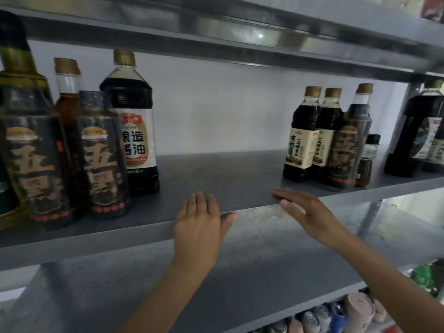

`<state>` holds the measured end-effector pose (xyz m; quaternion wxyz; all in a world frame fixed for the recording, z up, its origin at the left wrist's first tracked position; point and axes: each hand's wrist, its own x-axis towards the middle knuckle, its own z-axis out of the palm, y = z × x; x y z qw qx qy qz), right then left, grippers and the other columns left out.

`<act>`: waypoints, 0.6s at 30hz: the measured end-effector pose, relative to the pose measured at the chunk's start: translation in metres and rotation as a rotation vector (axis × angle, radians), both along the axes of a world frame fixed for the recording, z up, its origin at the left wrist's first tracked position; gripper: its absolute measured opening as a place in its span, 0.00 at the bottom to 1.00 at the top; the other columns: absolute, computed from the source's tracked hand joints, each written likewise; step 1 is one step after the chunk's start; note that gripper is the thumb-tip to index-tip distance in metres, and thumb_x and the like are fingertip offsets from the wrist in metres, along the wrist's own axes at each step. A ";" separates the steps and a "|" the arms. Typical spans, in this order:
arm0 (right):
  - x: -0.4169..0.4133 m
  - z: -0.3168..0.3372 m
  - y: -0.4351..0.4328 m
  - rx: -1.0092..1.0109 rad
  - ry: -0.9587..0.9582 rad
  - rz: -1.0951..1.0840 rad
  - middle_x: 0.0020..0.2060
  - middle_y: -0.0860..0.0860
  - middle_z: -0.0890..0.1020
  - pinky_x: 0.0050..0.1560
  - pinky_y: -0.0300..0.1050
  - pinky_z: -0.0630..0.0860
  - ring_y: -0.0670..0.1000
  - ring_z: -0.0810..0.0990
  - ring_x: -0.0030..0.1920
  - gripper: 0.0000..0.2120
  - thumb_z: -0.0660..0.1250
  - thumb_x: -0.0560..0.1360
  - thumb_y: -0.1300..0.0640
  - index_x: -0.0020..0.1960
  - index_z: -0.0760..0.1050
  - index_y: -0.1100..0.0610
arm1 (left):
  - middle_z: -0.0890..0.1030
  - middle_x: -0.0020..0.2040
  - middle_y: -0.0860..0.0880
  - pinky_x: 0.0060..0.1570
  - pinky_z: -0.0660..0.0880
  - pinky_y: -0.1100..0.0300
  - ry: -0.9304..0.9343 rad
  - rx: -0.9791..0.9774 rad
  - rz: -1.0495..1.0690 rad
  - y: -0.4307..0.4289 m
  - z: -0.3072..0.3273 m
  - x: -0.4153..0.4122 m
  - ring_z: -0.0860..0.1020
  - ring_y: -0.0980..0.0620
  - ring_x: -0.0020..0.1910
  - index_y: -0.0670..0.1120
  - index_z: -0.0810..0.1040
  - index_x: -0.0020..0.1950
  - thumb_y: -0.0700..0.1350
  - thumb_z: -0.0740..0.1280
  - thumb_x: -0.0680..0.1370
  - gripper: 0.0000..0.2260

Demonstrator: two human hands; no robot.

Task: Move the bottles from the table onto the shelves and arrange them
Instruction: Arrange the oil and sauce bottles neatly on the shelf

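The grey shelf point(216, 174) in front of you carries two groups of upright bottles, set well apart. At your left stand a large dark bottle point(33, 150) with gold characters, a smaller bottle point(103, 159) with the same label just beside it, a reddish-brown bottle point(68, 104) behind the two, and a white-labelled soy sauce bottle point(134, 131) further back. At your right two cream-labelled bottles point(301, 140) stand side by side, a gold-lettered bottle point(348, 150) just beside them and a small black-capped bottle point(367, 159) next to that.
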<state>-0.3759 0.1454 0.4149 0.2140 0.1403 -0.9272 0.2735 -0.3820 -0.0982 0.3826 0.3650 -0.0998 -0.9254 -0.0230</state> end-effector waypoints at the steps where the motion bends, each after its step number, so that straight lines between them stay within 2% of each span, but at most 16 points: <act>1: -0.001 -0.001 0.010 -0.070 -0.004 -0.045 0.62 0.46 0.77 0.57 0.26 0.62 0.41 0.72 0.62 0.17 0.60 0.78 0.48 0.63 0.76 0.52 | 0.83 0.50 0.37 0.49 0.79 0.50 -0.012 -0.010 -0.010 0.010 0.001 -0.003 0.83 0.41 0.48 0.37 0.82 0.50 0.63 0.49 0.79 0.33; 3: -0.008 0.000 0.027 -0.206 0.040 -0.171 0.62 0.51 0.77 0.55 0.31 0.65 0.46 0.74 0.59 0.17 0.64 0.77 0.52 0.64 0.75 0.56 | 0.83 0.51 0.37 0.50 0.79 0.50 -0.038 -0.039 -0.040 0.030 0.003 -0.007 0.83 0.41 0.49 0.37 0.83 0.51 0.63 0.51 0.77 0.33; 6: -0.022 0.009 0.038 -0.325 0.064 -0.297 0.66 0.53 0.72 0.60 0.46 0.71 0.52 0.73 0.64 0.26 0.68 0.75 0.54 0.70 0.66 0.58 | 0.83 0.51 0.37 0.50 0.79 0.51 -0.068 -0.080 -0.071 0.054 0.005 -0.011 0.83 0.41 0.49 0.37 0.83 0.51 0.62 0.52 0.74 0.32; 7: -0.028 0.014 0.039 -0.387 0.043 -0.292 0.67 0.54 0.71 0.62 0.48 0.71 0.53 0.71 0.65 0.27 0.69 0.75 0.55 0.71 0.64 0.59 | 0.83 0.51 0.37 0.50 0.79 0.51 -0.060 -0.086 -0.067 0.058 0.004 -0.012 0.83 0.41 0.49 0.37 0.83 0.51 0.62 0.51 0.74 0.32; 11: -0.062 0.037 0.036 -0.594 -0.002 -0.293 0.66 0.53 0.71 0.58 0.42 0.68 0.54 0.70 0.66 0.27 0.71 0.73 0.59 0.69 0.65 0.60 | 0.83 0.51 0.38 0.52 0.78 0.51 0.044 -0.107 -0.038 0.056 0.000 -0.014 0.82 0.42 0.50 0.37 0.82 0.52 0.60 0.52 0.74 0.30; 15: -0.098 0.037 0.035 -0.563 0.011 -0.493 0.64 0.60 0.68 0.61 0.54 0.71 0.61 0.71 0.62 0.32 0.74 0.69 0.54 0.67 0.65 0.63 | 0.83 0.52 0.39 0.52 0.78 0.51 0.096 -0.128 -0.044 0.052 -0.002 -0.016 0.82 0.43 0.51 0.38 0.81 0.53 0.61 0.52 0.75 0.30; 18: -0.102 0.034 0.036 -0.470 0.072 -0.547 0.62 0.60 0.72 0.56 0.57 0.74 0.62 0.75 0.58 0.30 0.75 0.67 0.51 0.63 0.69 0.62 | 0.83 0.52 0.39 0.52 0.78 0.52 0.135 -0.133 -0.045 0.052 -0.002 -0.017 0.82 0.44 0.51 0.39 0.81 0.53 0.61 0.52 0.75 0.30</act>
